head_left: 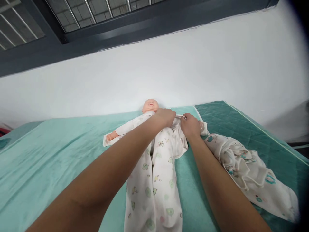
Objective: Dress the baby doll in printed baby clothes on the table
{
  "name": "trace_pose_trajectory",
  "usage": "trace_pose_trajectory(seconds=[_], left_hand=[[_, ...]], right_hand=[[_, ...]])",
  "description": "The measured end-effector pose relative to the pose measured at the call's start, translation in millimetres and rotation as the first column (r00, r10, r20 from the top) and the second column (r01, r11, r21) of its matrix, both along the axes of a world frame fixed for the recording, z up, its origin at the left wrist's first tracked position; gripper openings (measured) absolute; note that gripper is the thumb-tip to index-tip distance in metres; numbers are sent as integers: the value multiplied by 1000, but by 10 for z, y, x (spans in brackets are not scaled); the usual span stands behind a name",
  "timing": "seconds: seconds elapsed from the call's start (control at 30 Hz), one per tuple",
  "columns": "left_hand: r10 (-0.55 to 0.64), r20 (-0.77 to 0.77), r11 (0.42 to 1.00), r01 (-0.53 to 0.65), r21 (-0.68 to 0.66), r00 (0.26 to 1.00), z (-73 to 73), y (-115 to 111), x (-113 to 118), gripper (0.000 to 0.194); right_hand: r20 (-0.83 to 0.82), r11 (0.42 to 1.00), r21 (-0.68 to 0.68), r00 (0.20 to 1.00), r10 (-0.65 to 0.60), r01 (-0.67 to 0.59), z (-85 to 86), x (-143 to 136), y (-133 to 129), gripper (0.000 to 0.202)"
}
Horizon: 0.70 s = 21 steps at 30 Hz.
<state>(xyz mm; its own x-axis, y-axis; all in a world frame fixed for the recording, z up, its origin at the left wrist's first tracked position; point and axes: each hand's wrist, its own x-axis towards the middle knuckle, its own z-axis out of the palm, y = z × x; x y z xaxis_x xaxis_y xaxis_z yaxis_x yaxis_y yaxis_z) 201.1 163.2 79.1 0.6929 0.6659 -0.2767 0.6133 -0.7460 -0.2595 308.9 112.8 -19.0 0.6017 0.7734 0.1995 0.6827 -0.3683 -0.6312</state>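
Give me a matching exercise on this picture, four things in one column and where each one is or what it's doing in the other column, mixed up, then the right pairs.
Things:
1. pink plastic baby doll
2. white printed cotton romper
3. crumpled white printed cloth
4. left hand

Places or states:
A. lies loose on the dark green quilt, at the right
B. head near the white wall
C. grips fabric at the doll's chest, beside the right hand
D. legs stretched toward the camera on the mint sheet

Pairs: 1-B, 2-D, 3-A, 4-C

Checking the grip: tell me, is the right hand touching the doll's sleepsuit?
Touching: the head view shows the right hand bunching the sleepsuit fabric at the chest.
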Motion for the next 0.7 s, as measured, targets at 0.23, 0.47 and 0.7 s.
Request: trace_pose_trajectory(seconds=[0.23,0.47,0.7], left_hand=[[-80,-3,994,80,-72,997,-183,-36,169,42],[-18,-30,999,17,-47,999,-301,40,251,54],[2,-25,1000,-3,-21,1000,-280,56,270,53]], right_hand=[[10,998,-47,999,39,-38,-23,-8,9,33],[16,995,-90,999,41,-39,-19,3,11,32],[-40,997,-72,998,38,-41,31,7,8,32]])
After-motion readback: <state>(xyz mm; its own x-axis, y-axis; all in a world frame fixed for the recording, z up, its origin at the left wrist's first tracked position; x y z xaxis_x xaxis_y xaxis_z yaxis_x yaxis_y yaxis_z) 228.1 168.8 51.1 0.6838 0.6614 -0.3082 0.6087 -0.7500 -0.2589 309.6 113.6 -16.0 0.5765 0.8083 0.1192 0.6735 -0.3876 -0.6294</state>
